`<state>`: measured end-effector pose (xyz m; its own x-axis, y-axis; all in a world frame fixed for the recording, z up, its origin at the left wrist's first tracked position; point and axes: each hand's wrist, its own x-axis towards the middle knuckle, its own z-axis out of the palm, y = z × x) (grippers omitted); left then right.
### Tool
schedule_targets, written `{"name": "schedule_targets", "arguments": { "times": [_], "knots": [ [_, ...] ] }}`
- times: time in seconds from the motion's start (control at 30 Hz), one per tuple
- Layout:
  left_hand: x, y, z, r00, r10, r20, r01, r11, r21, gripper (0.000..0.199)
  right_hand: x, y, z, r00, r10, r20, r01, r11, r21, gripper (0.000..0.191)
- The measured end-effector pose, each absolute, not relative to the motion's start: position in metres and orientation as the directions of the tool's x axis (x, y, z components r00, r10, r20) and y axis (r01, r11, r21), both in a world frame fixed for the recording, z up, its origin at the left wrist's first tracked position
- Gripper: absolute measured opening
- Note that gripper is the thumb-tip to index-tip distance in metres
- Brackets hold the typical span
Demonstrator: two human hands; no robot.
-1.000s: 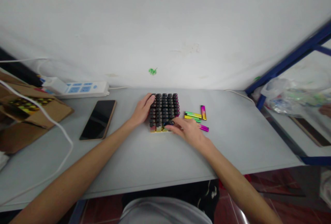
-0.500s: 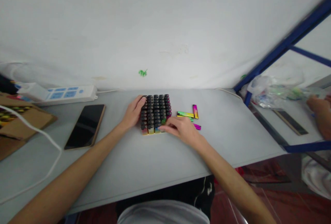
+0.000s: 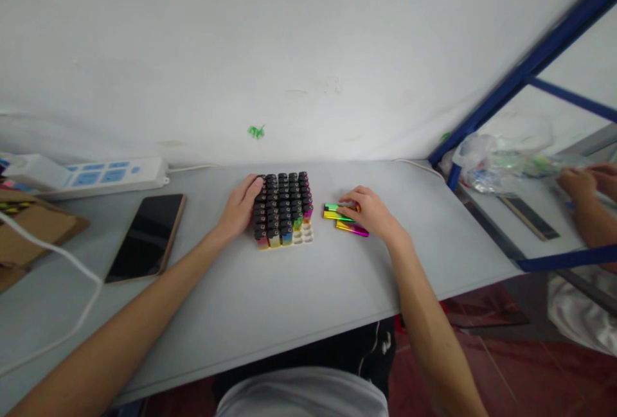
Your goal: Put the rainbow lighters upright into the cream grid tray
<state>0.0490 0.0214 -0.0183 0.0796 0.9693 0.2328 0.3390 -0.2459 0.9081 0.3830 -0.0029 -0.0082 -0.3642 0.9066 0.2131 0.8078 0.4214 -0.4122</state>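
Observation:
Rows of upright lighters with black tops and shiny coloured bodies fill most of a white slotted tray. Bare slots show at its near right corner. My left hand is closed against the left side of this block, thumb over the edge lighters. To the right, my right hand pinches at a lighter among the loose ones, its fingers partly covering it. Beneath and beside the fingertips lie a yellow-green lighter and a magenta-and-yellow lighter, flat on the grey table.
A phone lies left of the block. Behind it are a white power strip, an open cardboard box and a white cable. At right stands a blue metal frame, with plastic bags and another person's hands beyond it.
My right hand has left the tray's near right corner and moved right to the loose lighters, exposing the bare slots. My left hand stays on the block. The view has shifted slightly.

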Motion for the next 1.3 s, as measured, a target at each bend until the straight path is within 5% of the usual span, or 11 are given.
{"name": "schedule_targets", "arguments": {
  "times": [0.3,0.43,0.57,0.7,0.93,1.1,1.3],
  "knots": [
    [0.049,0.022,-0.017,0.071,0.972,0.225,0.329,-0.236,0.915,0.039,0.365,-0.001,-0.016,-0.389,0.904,0.176,0.821,0.427,-0.378,0.019],
    [0.049,0.022,-0.016,0.063,0.972,0.225,0.356,-0.232,0.905,0.039,0.361,-0.002,-0.014,-0.333,0.915,0.229,0.762,0.404,-0.506,0.015],
    [0.048,0.022,-0.017,0.063,0.971,0.230,0.375,-0.236,0.897,0.040,0.357,-0.005,-0.009,-0.242,0.935,0.261,0.537,0.353,-0.766,0.025],
    [0.048,0.022,-0.016,0.067,0.970,0.235,0.382,-0.242,0.892,0.039,0.351,-0.011,0.002,-0.257,0.956,0.138,0.219,0.196,-0.956,0.039],
    [0.048,0.022,-0.016,0.076,0.973,0.217,0.354,-0.230,0.906,0.041,0.339,-0.021,0.016,-0.323,0.945,0.046,-0.062,0.028,-0.998,0.047],
    [0.046,0.022,-0.017,0.081,0.972,0.221,0.371,-0.236,0.898,0.042,0.329,-0.020,0.009,-0.277,0.959,0.056,-0.043,0.045,-0.998,0.050],
    [0.048,0.021,-0.014,0.076,0.974,0.215,0.379,-0.228,0.897,0.043,0.323,-0.022,0.003,-0.135,0.970,0.204,0.282,0.235,-0.930,0.053]
  ]
}}
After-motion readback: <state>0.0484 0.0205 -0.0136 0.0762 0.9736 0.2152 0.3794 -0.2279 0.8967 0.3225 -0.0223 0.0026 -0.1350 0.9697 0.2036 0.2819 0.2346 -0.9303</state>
